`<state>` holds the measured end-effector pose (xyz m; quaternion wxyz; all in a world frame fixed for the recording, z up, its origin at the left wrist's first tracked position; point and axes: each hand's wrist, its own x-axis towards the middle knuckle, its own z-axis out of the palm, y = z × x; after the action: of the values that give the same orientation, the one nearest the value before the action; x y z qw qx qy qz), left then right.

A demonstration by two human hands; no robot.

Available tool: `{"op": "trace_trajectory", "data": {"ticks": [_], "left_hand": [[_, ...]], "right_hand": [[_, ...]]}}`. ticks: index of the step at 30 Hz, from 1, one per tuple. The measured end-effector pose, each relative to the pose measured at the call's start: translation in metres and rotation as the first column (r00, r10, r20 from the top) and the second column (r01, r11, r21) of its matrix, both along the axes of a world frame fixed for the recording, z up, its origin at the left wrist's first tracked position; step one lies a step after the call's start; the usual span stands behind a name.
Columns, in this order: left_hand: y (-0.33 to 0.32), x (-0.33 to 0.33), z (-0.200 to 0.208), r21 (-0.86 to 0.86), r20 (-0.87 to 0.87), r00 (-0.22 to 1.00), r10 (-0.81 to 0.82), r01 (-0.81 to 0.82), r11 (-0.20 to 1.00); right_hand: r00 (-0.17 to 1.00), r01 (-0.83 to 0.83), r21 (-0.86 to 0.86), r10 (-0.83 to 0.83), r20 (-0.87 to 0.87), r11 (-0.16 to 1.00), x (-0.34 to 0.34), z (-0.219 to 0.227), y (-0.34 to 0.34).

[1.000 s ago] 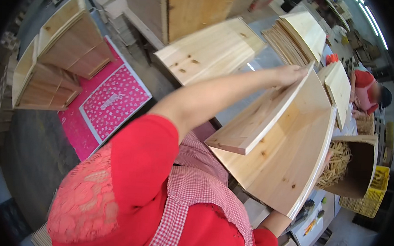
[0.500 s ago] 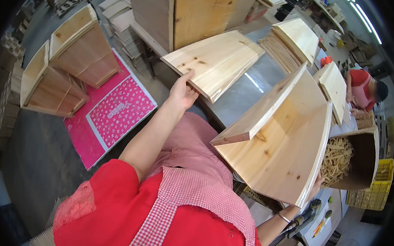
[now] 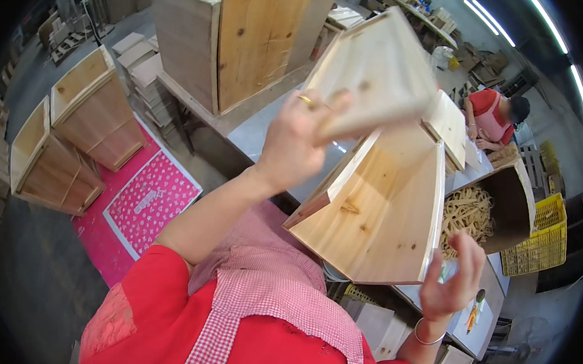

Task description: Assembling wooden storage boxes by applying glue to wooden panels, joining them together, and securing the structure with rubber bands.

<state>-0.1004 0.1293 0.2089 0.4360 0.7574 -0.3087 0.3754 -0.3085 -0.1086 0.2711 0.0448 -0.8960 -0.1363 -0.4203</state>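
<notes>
One side open on part-joined, flared pale-pine box [image 3: 395, 228]; your left grip [image 3: 297, 145] clasps tapered pale-wood panel [image 3: 378, 77], right grip [image 3: 452, 278] released beside box.

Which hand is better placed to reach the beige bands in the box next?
Probably the right hand: it looks open and empty, and appears close to the bands. The left hand is farther away and holds a wooden board.

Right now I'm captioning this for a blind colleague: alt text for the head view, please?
A person's left hand holds a blurred wooden panel near an open, tapered wooden box; the right hand is open beside the box. To the right, a cardboard carton holds tan bands.
</notes>
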Motion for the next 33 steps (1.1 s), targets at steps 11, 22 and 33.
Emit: {"op": "trace_trajectory", "data": {"ticks": [11, 22, 33], "left_hand": [[-0.069, -0.059, 0.052, 0.422, 0.394, 0.906, -0.151, -0.032, 0.906], [0.015, -0.031, -0.035, 0.022, -0.350, 0.799, -0.488, 0.528, 0.849], [0.013, -0.022, -0.049, -0.246, -0.453, 0.534, -0.714, 0.695, 0.676]], "right_hand": [[0.916, 0.272, -0.576, -0.392, -0.091, 0.771, 0.045, 0.041, 0.026], [0.864, 0.251, -0.490, -0.422, -0.276, 0.835, 0.014, -0.009, 0.002], [0.887, 0.200, -0.436, -0.351, -0.300, 0.878, 0.024, -0.022, 0.006]]}}
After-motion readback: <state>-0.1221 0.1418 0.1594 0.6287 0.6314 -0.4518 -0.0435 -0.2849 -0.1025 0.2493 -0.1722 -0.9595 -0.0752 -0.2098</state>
